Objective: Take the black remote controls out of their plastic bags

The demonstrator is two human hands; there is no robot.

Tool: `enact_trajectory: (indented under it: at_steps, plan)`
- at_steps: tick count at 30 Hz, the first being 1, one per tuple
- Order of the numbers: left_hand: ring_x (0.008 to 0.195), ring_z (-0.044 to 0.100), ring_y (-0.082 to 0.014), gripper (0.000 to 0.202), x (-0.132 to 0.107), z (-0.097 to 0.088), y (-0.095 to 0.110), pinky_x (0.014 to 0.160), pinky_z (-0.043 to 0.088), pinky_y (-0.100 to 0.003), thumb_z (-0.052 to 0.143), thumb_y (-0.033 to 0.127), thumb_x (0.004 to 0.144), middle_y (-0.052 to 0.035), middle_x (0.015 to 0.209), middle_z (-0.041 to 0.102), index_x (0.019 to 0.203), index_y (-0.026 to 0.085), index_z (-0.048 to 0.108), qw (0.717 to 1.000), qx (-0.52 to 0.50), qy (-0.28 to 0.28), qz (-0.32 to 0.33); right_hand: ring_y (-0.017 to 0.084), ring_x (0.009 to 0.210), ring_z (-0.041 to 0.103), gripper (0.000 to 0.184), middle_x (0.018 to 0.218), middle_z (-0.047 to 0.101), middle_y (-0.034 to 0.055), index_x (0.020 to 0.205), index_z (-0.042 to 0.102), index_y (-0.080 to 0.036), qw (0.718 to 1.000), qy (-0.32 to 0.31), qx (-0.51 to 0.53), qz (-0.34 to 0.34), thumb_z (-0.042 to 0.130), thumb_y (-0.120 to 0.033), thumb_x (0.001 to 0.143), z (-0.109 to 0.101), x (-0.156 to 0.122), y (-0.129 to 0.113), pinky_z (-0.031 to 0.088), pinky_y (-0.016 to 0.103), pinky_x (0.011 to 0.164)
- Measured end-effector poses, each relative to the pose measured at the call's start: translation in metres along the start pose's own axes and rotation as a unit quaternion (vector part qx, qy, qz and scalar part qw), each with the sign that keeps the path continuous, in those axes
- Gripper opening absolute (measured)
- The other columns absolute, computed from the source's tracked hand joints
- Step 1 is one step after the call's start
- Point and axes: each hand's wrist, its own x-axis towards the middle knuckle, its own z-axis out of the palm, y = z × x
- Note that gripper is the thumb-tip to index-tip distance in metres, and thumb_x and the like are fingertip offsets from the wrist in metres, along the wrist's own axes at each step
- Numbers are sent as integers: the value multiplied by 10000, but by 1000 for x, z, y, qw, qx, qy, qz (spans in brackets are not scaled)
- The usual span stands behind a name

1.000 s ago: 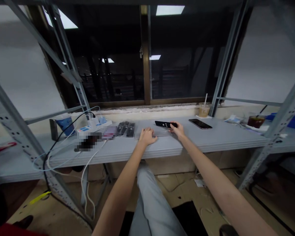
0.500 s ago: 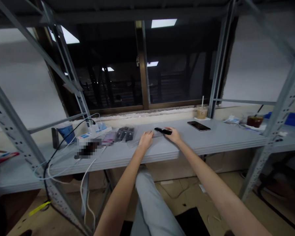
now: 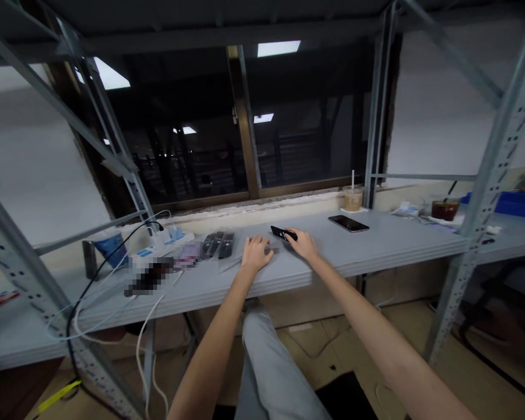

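My right hand (image 3: 303, 244) is closed around a black remote control (image 3: 280, 233), held just above the grey shelf (image 3: 376, 248) with its far end pointing left. My left hand (image 3: 254, 254) rests on the shelf beside it, fingers curled on a clear plastic bag (image 3: 231, 263) that lies flat. Left of my hands, several more black remotes (image 3: 219, 244) lie side by side in clear wrapping.
A black phone (image 3: 348, 223) lies face up to the right, with an iced drink cup (image 3: 352, 198) behind it. A white power strip (image 3: 157, 248) with cables and a blue bag (image 3: 109, 246) sit at the left. Steel rack uprights (image 3: 476, 192) frame the shelf.
My right hand has brought the remote leftward, closer to my left hand, and tilted it. The view has shifted a little, so everything sits further left.
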Motion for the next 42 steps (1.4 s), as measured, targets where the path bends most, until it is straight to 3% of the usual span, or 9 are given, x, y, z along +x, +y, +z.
enact_trajectory:
  at_steps: [6,12,21,23,29,34,37,42]
  plan:
    - [920,510,-255,257,2,-2,0,825,323,-401,381,190,841,-130,971,571,892,165,632,999,34,9,-7,249,957,593,278,1045,652,26,1058,628,-298,999,1,-17,-47,501,-305,811,-2,-1,-1,451,352,781]
    - [953,493,-253,256,1,-5,1,824,342,-393,390,145,829,-111,1039,570,956,190,608,990,87,104,-48,206,992,574,280,1105,622,0,1048,636,-297,996,4,-21,-89,499,-219,816,-5,-3,-4,456,301,776]
    - [1021,490,-254,269,-2,-4,2,854,321,-399,406,130,828,-97,1068,595,965,235,612,982,74,168,-45,205,975,562,303,1084,627,16,959,680,-258,990,18,-29,-140,522,-88,766,-1,1,2,447,326,822]
    - [1045,481,-255,262,-2,-4,2,873,305,-403,397,137,839,-92,1073,592,964,238,604,984,65,159,-38,203,970,557,303,1080,628,14,944,685,-251,987,20,-25,-155,531,-73,753,1,1,3,443,331,834]
    - [968,539,-213,302,2,5,-1,869,320,-360,433,6,760,-80,1034,587,967,199,538,999,42,25,-24,204,964,538,310,1094,620,32,914,693,-239,983,38,-11,-180,524,-47,739,4,2,3,444,354,832]
    - [880,576,-225,358,3,14,-4,824,333,-360,394,-19,736,-96,888,635,1037,141,504,997,34,8,-64,212,994,512,417,1128,605,23,909,693,-240,981,46,4,-189,480,35,680,1,0,1,440,369,838]
    - [911,563,-234,341,3,14,-4,838,317,-365,411,28,749,-105,918,635,1062,136,495,996,31,7,-80,209,1019,501,474,1131,605,7,868,697,-240,980,46,82,-178,436,73,626,-1,0,-1,414,380,878]
    - [964,529,-263,263,3,12,-4,861,298,-393,498,200,765,-124,988,606,1020,140,518,995,31,9,-92,194,961,563,251,976,659,27,841,673,-211,961,75,256,-68,559,-92,653,-1,1,-4,402,349,901]
